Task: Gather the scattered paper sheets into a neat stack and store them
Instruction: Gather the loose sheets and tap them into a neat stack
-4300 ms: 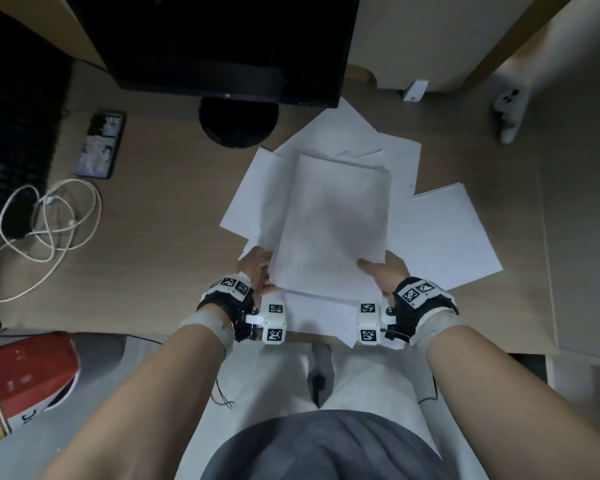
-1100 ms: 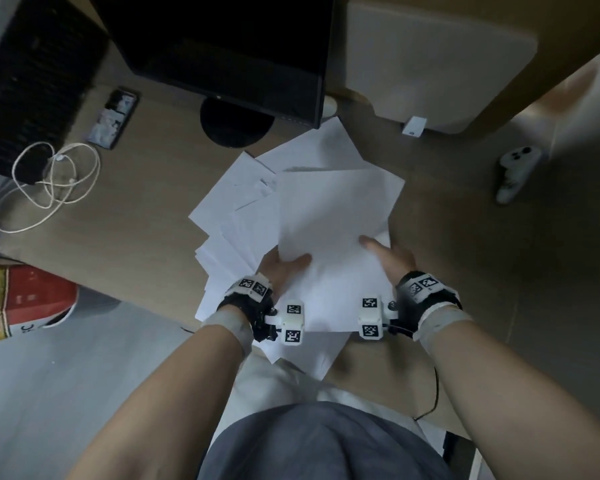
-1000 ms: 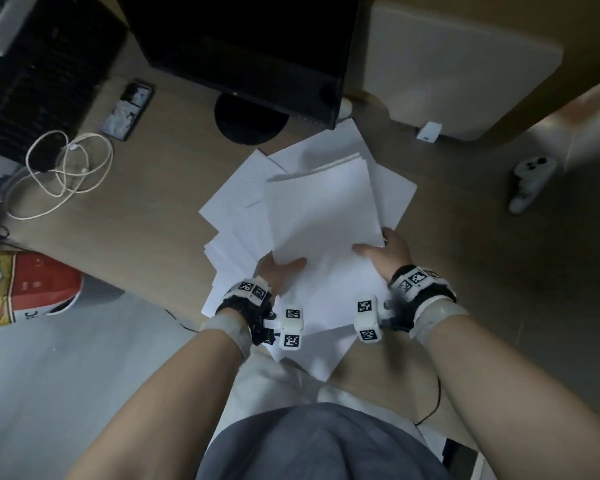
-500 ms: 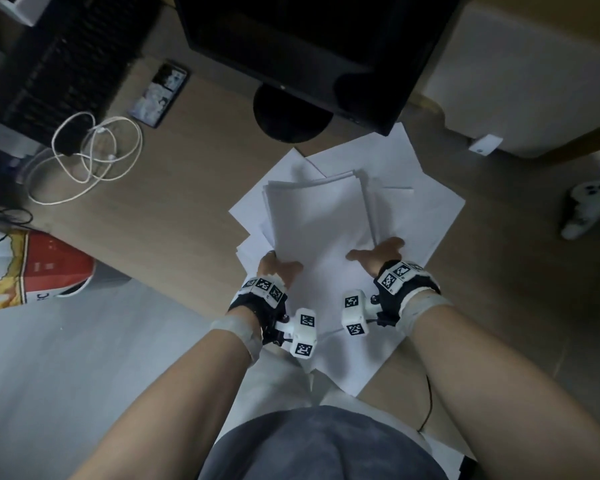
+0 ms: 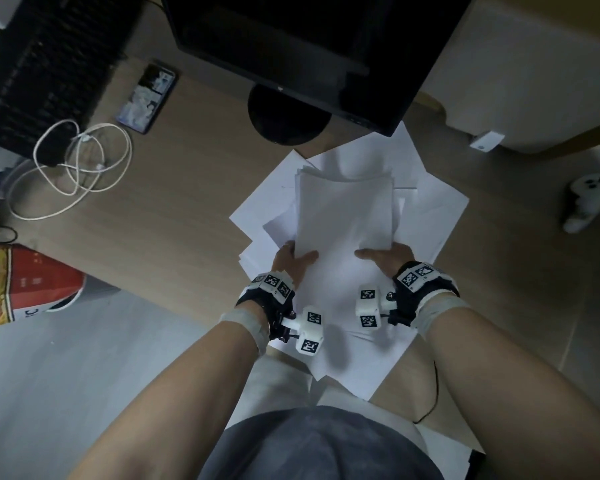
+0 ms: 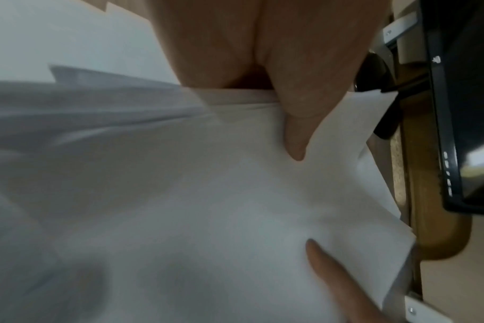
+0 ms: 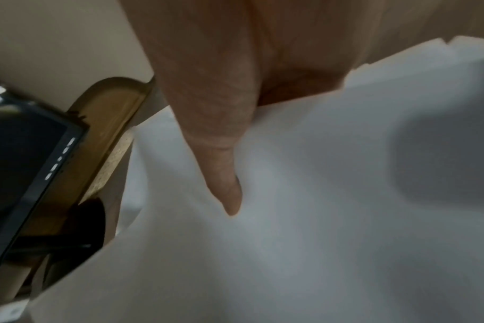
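Both hands, left hand [image 5: 293, 263] and right hand [image 5: 390, 259], pinched the gathered stack [image 5: 343, 216] mid-squaring, while loose sheets [image 5: 433, 206] at three o'clock probably needed collecting next.

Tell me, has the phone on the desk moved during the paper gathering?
No. The phone lies left of the monitor base, beside the coiled white cable, as before; only the camera view shifted.

The sheets that lay fanned far right have been drawn in. The held stack [image 5: 343, 216] is now squarer, with left hand [image 5: 293, 263] and right hand [image 5: 388, 259] closer together.
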{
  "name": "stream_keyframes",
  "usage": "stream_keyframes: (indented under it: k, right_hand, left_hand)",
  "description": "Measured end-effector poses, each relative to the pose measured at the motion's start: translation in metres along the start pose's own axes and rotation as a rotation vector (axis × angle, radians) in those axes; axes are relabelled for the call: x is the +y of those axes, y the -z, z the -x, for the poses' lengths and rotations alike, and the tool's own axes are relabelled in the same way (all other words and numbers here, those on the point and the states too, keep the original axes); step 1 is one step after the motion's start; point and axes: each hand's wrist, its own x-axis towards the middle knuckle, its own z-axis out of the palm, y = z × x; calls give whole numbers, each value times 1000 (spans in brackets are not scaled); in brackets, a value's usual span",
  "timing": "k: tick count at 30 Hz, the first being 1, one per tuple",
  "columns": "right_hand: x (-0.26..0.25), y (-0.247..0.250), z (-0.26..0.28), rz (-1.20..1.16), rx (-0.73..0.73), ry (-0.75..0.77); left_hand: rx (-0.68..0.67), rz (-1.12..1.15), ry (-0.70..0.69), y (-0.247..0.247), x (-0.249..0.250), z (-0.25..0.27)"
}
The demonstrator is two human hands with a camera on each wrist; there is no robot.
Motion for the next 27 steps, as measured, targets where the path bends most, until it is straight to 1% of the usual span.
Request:
stream_keyframes:
  k: [3,5,6,8,10,12,14,15,16,18,21,24,27]
  right_hand:
    - [12,-1,10,-70,-39,-46]
    - [18,-2,17,-71,-67,-25]
    - [22,-2,18,-76,-74,-17]
    - [30,2,22,-124,-68,2]
    - [38,14,29,-190,-12,26]
    - [46,31,38,-245,56,14]
    - [56,51,47,-281,133,-9]
    - [60,59,52,-288,166,-10]
    - [64,65,55,-284,182,-5]
    - [68,71,55,-298,157,-18]
    - [65,71,50,-283,134,-61]
    - [65,71,43,-261,104,-40]
    - [62,68,39,-248,84,-32]
  left_hand:
    - [9,32,24,9,-6,-2]
    - [7,39,20,11,-5,-1]
    - [9,30,16,11,-2,0]
    - [31,-68,-8,11,2,-1]
    - [111,-126,-58,15,1,-6]
    - [188,-104,-96,19,-3,-13]
    - [220,-79,-104,22,2,-13]
    - [234,-102,-113,23,5,-13]
    - [237,-160,-112,24,8,-13]
    - [233,-242,-107,30,14,-10]
    - [223,-221,-74,34,15,-14]
    - [121,-116,-6,37,8,-15]
    - [109,-210,3,37,6,-9]
